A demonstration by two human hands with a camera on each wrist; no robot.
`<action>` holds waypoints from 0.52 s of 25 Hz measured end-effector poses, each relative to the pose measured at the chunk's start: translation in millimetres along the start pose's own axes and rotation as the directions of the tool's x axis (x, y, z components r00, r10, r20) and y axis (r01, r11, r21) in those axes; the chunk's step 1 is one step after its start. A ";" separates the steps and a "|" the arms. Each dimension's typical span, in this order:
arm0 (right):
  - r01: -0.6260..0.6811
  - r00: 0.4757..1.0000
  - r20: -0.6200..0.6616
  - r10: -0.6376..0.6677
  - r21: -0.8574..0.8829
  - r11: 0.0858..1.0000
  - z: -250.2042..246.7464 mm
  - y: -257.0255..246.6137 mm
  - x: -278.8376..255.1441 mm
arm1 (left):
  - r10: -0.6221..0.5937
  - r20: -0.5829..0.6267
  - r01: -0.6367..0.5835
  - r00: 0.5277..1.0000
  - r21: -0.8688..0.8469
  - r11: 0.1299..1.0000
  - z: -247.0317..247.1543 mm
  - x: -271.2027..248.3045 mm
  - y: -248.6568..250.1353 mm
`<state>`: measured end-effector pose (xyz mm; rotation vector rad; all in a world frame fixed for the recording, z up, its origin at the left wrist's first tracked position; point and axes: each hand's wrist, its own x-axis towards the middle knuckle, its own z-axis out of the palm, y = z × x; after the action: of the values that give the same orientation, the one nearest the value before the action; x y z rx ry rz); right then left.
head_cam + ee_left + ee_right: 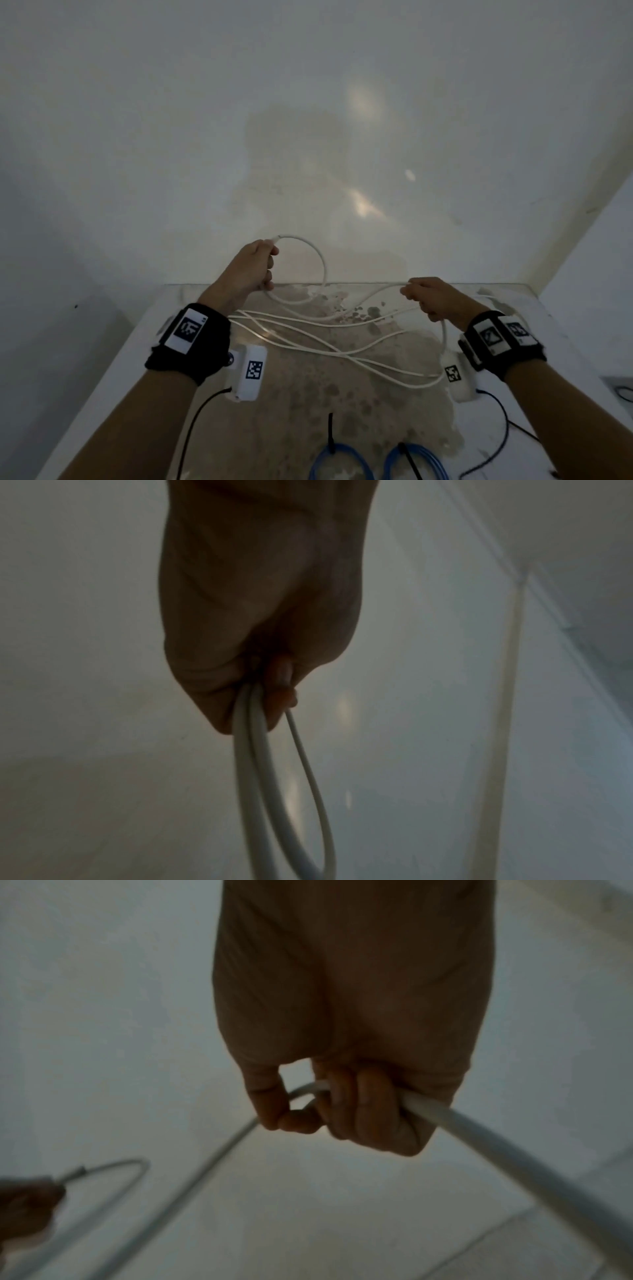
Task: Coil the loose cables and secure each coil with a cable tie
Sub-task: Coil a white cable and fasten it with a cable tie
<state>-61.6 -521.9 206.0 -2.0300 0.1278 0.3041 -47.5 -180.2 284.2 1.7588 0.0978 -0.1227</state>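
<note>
A long white cable (322,260) runs between my two hands above the far edge of the table. My left hand (255,269) grips it where one round loop closes, with the cable's end sticking out above the fist; the left wrist view shows strands of the white cable (253,750) leaving the closed fingers (284,696). My right hand (430,298) is curled round a further stretch of the same cable (455,1123), fingers (363,1107) wrapped over it. The rest of the cable lies in loose crossing strands (342,349) on the table between my wrists.
Two blue cable coils (342,462) with black ties (330,431) lie at the table's (164,335) near edge. Thin black wrist-camera leads (503,425) trail over the table. White walls close in behind and to the right. A grey object (620,389) sits at the far right.
</note>
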 end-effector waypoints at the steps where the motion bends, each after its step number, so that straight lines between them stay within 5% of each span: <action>1: -0.069 0.997 -0.006 0.072 0.198 0.978 1.7 -3.0 -1.1 | 0.002 0.013 -0.002 1.000 0.016 1.000 5.1 0.0 -2.8; 4: -0.138 0.985 -0.001 0.174 0.609 0.781 12.1 -17.2 -10.4 | -0.042 0.095 0.046 0.995 -0.045 0.998 23.6 -4.0 -11.4; 6: -0.062 0.992 -0.030 0.124 0.737 0.673 26.8 -32.4 -19.8 | -0.074 0.168 0.087 0.983 -0.069 0.994 39.8 -12.0 -15.7; 8: 0.071 0.996 -0.094 -0.002 0.740 0.669 47.4 -52.4 -34.3 | -0.122 0.243 0.155 0.962 -0.120 0.981 60.6 -20.3 -20.1; 11: 0.385 0.919 -0.201 -0.338 0.286 0.878 85.3 -67.1 -55.0 | -0.203 0.333 0.318 0.921 -0.340 0.885 88.5 -27.1 -23.8; 13: 0.504 0.829 -0.222 -0.514 -0.103 0.857 104.9 -60.0 -61.2 | -0.206 0.349 0.361 0.914 -0.473 0.803 98.0 -27.9 -24.5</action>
<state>-123.9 -403.8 228.5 -2.0470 -0.2750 -0.2852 -81.2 -271.8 245.8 1.1433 0.1737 -0.5212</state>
